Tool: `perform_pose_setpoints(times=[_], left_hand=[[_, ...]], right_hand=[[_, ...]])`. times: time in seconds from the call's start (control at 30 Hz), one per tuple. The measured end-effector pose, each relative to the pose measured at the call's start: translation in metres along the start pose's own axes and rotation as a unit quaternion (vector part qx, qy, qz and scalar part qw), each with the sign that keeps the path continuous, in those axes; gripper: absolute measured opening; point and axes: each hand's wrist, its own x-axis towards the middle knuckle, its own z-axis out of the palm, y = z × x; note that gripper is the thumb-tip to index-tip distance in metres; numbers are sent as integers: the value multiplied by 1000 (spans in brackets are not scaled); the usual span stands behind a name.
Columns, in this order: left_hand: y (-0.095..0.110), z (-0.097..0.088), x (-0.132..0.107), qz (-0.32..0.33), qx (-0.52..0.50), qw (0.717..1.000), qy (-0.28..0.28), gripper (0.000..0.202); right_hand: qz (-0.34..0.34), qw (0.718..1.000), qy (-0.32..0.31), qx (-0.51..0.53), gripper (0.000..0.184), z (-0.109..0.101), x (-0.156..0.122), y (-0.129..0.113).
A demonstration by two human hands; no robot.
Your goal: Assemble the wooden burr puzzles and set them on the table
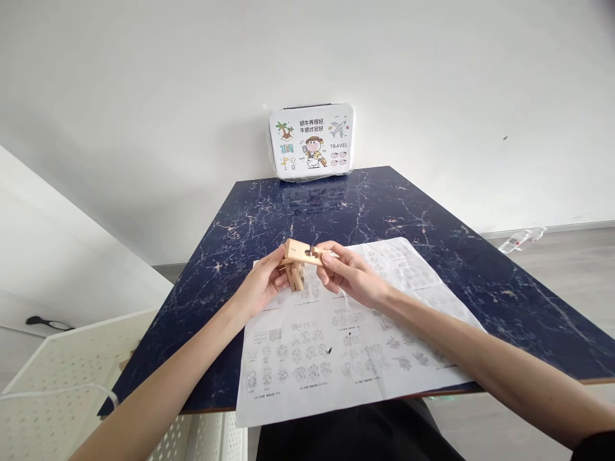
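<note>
Both my hands hold a small wooden interlocking puzzle [298, 261] just above a printed instruction sheet [336, 339] on a dark blue marble-patterned table [480, 269]. My left hand [262, 285] grips the puzzle's lower crossed pieces from the left, fingers curled round them. My right hand [348, 272] pinches the right end of the top wooden bar between thumb and fingertips. The sheet shows rows of small puzzle diagrams.
A white illustrated box [312, 142] marked TRAVEL leans against the wall at the table's far edge. A white perforated cart [62, 378] stands at the left below the table, with a white cable [57, 390] across it. Some clear plastic wrapping [523, 238] lies on the floor at right.
</note>
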Motion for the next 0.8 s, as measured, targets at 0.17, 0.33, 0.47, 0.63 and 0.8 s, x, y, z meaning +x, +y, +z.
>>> perform_pose_setpoints(times=[0.17, 0.33, 0.47, 0.63, 0.8], left_hand=[[1, 2, -2, -8, 20, 1000, -6, 28], [1, 1, -3, -11, 19, 1000, 12, 31], [-1, 0, -3, -9, 29, 999, 14, 32], [0, 2, -6, -4, 65, 997, -35, 28], [3, 10, -13, -16, 138, 984, -108, 43]], right_hand=[[9, 1000, -10, -14, 24, 1, 0, 0], [5, 999, -3, -39, 25, 1, 0, 0], [3, 998, 16, -60, 26, 0, 0, 1], [17, 996, 6, -87, 28, 0, -1, 3], [35, 994, -10, -108, 30, 2, -1, 5]])
